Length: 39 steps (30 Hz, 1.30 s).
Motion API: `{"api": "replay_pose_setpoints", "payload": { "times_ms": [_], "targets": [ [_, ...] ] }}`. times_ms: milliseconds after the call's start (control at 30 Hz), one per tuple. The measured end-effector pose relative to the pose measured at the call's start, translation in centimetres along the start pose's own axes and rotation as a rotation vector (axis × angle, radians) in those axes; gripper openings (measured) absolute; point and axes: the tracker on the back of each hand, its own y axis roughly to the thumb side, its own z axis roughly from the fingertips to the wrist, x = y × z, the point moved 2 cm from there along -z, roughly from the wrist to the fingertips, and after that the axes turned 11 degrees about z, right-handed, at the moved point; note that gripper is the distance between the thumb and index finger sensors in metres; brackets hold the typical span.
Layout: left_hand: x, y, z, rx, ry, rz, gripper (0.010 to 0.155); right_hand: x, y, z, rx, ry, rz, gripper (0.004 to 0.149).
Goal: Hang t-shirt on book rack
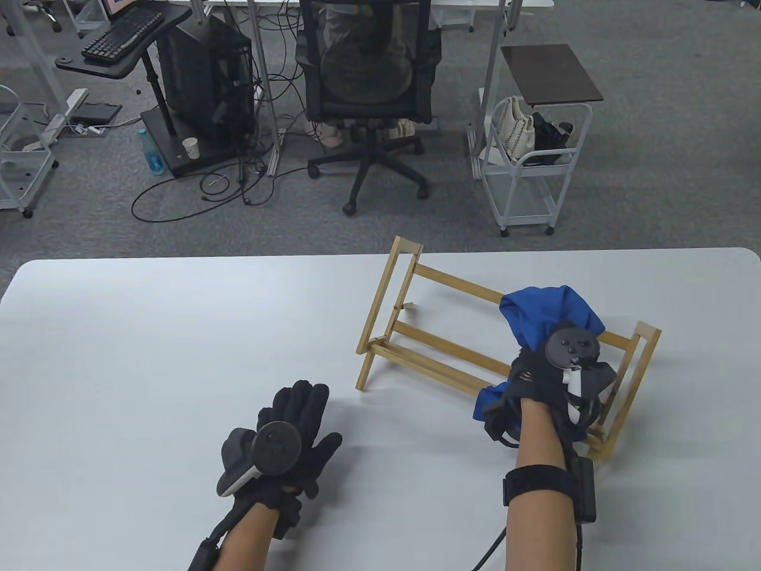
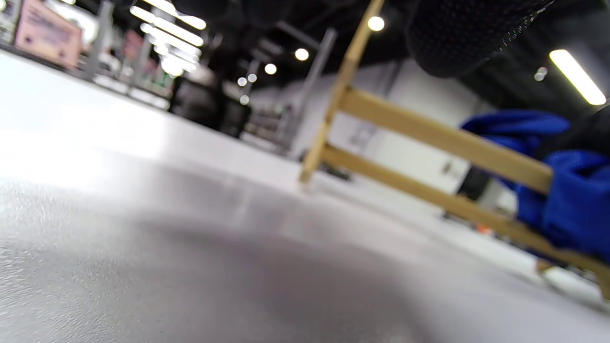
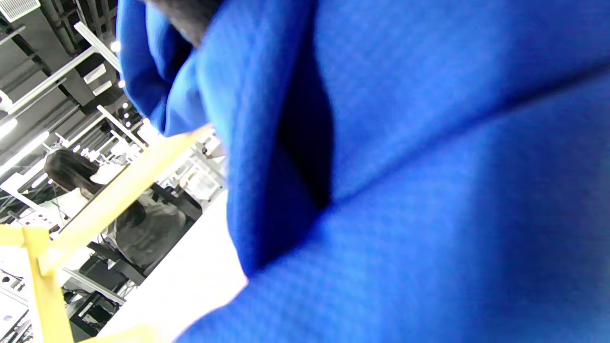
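- The blue t-shirt [image 1: 550, 315] is bunched up on the wooden book rack [image 1: 440, 321], at the rack's right end, near the counter's [image 1: 148, 333] right edge.
- The right hand [image 1: 556, 380] is on the t-shirt, at the near side of the rack. It looks like it grips the cloth, but the tracker hides the fingers, so I cannot tell for sure.
- The left hand [image 1: 285, 434] rests flat on the counter near the front edge. Its fingers are spread and it holds nothing.
- The rack's long bars run from the far middle of the counter toward the near right. The t-shirt covers only the right end, so most of the bars are bare.
- I think the cloth needs to be spread along the bars toward the rack's left end. The right hand is the nearer one. The left hand is well apart from the t-shirt, to its left.
- The left wrist view looks low along the counter and shows blue cloth in front of and behind the rack's bars [image 2: 443, 138].
- The right wrist view is almost all blue cloth [image 3: 429, 190], with one bar beside it.
- Only the table view shows both hands and the whole rack.
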Motion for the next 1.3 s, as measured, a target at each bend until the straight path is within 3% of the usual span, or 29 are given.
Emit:
{"api": "replay_pose_setpoints", "payload": {
  "times_ms": [400, 900, 1100, 1300],
  "targets": [
    [0.0, -0.2, 0.0, -0.013, -0.006, -0.003, 0.078, -0.4, -0.1, 0.0, -0.021, 0.074, 0.003, 0.078],
    [-0.3, -0.8, 0.0, -0.066, -0.007, 0.039, 0.077, 0.8, -0.2, 1.3, 0.038, 0.104, -0.111, 0.077],
    [-1.2, -1.3, -0.1, -0.097, 0.001, 0.088, 0.077, 1.9, 0.1, 2.2, 0.092, 0.106, -0.142, 0.076],
    [-2.2, -1.9, 0.0, -0.138, -0.003, 0.016, 0.077, 3.4, 0.5, 3.5, 0.162, 0.086, -0.19, 0.074]
  ]
}}
